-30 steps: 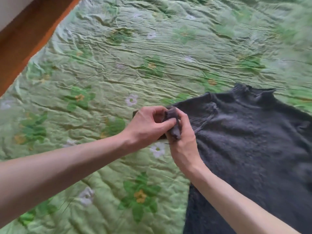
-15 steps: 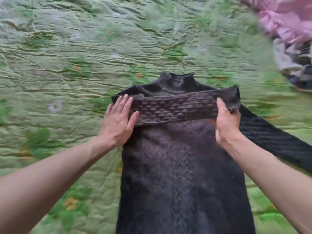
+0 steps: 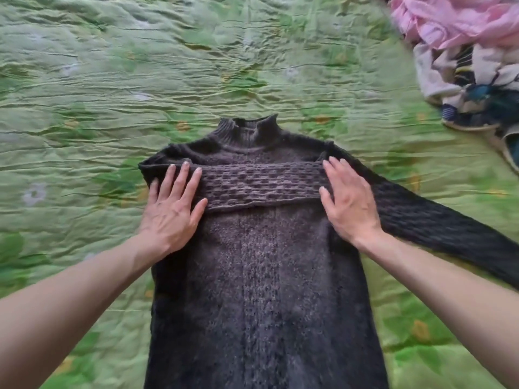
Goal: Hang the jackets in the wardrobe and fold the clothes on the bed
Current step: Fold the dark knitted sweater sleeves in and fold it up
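A dark grey knitted sweater (image 3: 261,276) lies flat on the bed, collar pointing away from me. Its left sleeve (image 3: 261,186) is folded straight across the chest. The right sleeve (image 3: 438,226) stretches out to the right over the bedspread. My left hand (image 3: 171,211) rests flat, fingers spread, on the left end of the folded sleeve. My right hand (image 3: 348,203) lies flat on the sleeve's right end, near the shoulder. Neither hand grips the fabric.
The bed is covered by a wrinkled green floral bedspread (image 3: 112,94). A pile of unfolded clothes sits at the top right: a pink garment (image 3: 455,21) above a white, dark-patterned one (image 3: 471,91).
One second ago both hands pinched the left cuff at the sweater's side. They carried the sleeve across the chest, then released it and now lie flat on it.
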Motion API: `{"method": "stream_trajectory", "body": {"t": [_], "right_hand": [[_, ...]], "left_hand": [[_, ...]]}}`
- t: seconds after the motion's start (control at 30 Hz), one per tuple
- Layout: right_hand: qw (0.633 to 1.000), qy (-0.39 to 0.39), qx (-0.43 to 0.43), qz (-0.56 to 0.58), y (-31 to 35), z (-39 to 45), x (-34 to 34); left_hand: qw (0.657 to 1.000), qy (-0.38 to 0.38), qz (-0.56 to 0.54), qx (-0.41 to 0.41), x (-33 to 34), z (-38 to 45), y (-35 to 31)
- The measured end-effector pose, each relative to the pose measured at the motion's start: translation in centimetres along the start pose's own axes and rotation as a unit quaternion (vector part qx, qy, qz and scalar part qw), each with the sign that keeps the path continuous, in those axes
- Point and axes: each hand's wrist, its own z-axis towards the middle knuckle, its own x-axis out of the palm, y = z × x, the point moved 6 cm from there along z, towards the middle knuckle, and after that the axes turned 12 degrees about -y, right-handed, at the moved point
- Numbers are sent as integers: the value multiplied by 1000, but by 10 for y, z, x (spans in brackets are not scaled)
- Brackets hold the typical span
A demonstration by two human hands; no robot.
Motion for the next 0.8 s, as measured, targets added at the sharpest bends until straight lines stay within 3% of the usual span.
{"method": "stream_trajectory", "body": {"t": [0.07, 0.17, 0.33, 0.43, 0.53, 0.63, 0.7, 0.8], "right_hand": [[994, 83, -63, -16, 5, -6, 16], [978, 197, -40, -59, -11, -17, 35], [966, 229, -77, -96, -13, -12, 43], [974, 203, -81, -56, -16, -13, 34], [990, 111, -81, -45, -33, -21, 14], [998, 28, -23, -44, -74, -33, -9], [998, 21, 32, -48, -108, -39, -23], [990, 78, 101, -64, -168, -58, -35]], "left_hand": [[999, 24, 18, 27, 8, 0, 1], [998, 44, 30, 20, 16, 1, 15], [992, 99, 75, 16, 12, 10, 3], [995, 79, 52, -11, 4, 6, -17], [998, 62, 21, 1, 8, 7, -56], [998, 50, 7, 36, 16, 10, -111], [996, 54, 3, 73, 22, 11, -151], [995, 61, -26, 80, 30, 11, -213]]}}
